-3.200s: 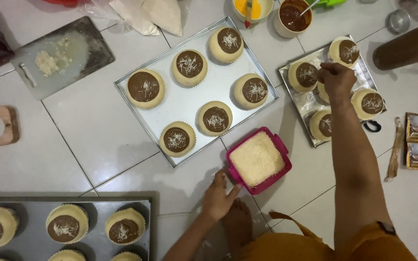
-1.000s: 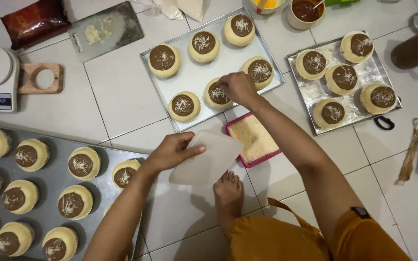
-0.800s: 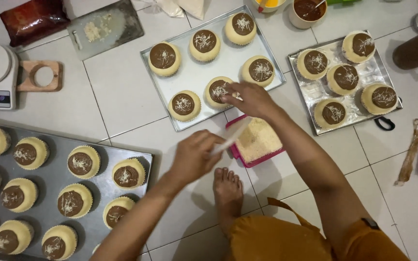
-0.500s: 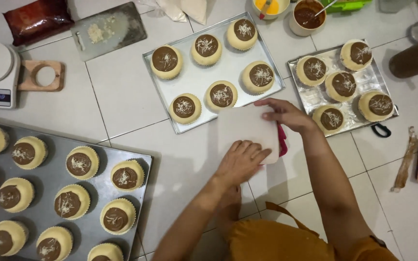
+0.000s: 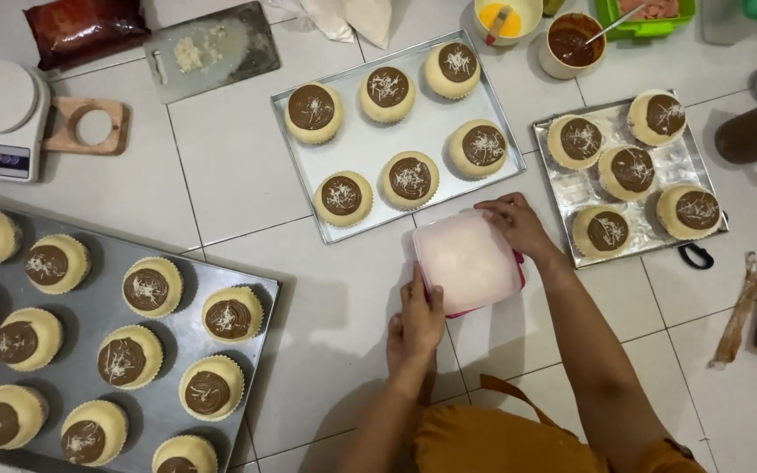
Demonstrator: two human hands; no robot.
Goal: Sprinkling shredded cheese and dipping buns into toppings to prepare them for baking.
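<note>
Hands, left [image 5: 415, 322] and right [image 5: 513, 223], are pressing a thin, probably flexible lid [image 5: 468, 261] at opposite edges onto the light-looking pink box [image 5: 519, 271], centre frame.

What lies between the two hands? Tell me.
In the head view, the pink container, covered by its whitish lid, lies between the left hand and right hand; both touch it.

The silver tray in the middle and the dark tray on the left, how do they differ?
The silver tray is light and shiny with six topped buns, all in view. The dark tray is grey, larger, cut off by the picture's edge, and holds many more. Both lie on the tiled floor with chocolate-topped buns in paper cups.
</note>
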